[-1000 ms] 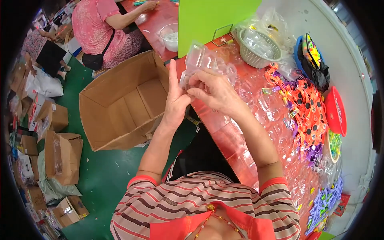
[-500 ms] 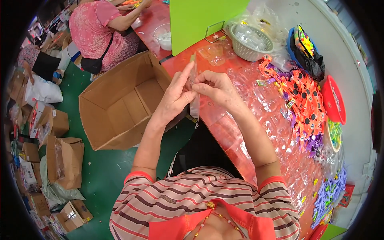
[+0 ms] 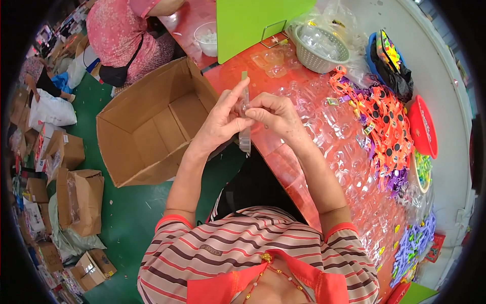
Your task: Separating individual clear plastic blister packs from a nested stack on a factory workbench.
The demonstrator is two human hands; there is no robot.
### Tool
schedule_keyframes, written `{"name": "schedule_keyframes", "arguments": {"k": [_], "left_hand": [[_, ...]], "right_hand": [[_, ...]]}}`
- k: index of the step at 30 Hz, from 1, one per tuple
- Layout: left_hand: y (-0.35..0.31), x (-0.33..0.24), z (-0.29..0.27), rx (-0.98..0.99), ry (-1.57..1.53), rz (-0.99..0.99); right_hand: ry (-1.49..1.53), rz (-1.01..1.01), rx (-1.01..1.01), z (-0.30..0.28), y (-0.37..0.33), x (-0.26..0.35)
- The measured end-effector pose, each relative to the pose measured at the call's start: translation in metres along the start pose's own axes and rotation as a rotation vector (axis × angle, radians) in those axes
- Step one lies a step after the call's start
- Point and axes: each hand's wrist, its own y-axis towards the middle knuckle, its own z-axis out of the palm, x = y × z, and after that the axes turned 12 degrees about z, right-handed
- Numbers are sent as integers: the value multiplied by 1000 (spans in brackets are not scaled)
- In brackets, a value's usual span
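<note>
A clear plastic blister pack (image 3: 245, 138) with a strip of card at its top stands edge-on between my two hands. My left hand (image 3: 223, 116) holds it from the left side, fingers stretched up along it and thumb across. From the other side, my right hand (image 3: 276, 115) pinches at its middle with thumb and forefinger. What lies inside the pack is hidden by my fingers. Below and right of my hands, many clear blister shells (image 3: 329, 147) lie spread on the red table (image 3: 283, 157).
An open cardboard box (image 3: 147, 139) stands left of my hands. Beyond them are a green divider (image 3: 258, 25) and a grey-green basket (image 3: 319, 55) of clear pieces. Orange toy parts (image 3: 387, 124), a red basin (image 3: 422, 126) and purple pieces (image 3: 412, 251) lie right. A person in pink (image 3: 119, 35) sits far left.
Both hands keep their hold on the blister pack, with slight finger movement. The view has shifted a little. The person in pink has drawn an arm closer in.
</note>
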Motion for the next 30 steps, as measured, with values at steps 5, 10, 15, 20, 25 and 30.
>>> {"name": "schedule_keyframes", "arguments": {"k": [5, 10, 15, 20, 25, 30], "left_hand": [[0, -6, 0, 13, -248, -125], [-3, 6, -2, 32, -228, -86], [-5, 15, 2, -57, -31, -107], [-4, 16, 11, -120, 320, 28], [2, 12, 15, -106, 646, 91], [-1, 20, 6, -341, 428, 33]], "right_hand": [[149, -38, 86, -1, 1, -6], [38, -87, 65, 1, 3, -16], [-224, -179, -68, 9, 1, -10], [-447, -255, -252, 19, 0, -13], [-523, -309, -330, 28, 0, -30], [-103, -215, -368, 21, 0, -36]]}}
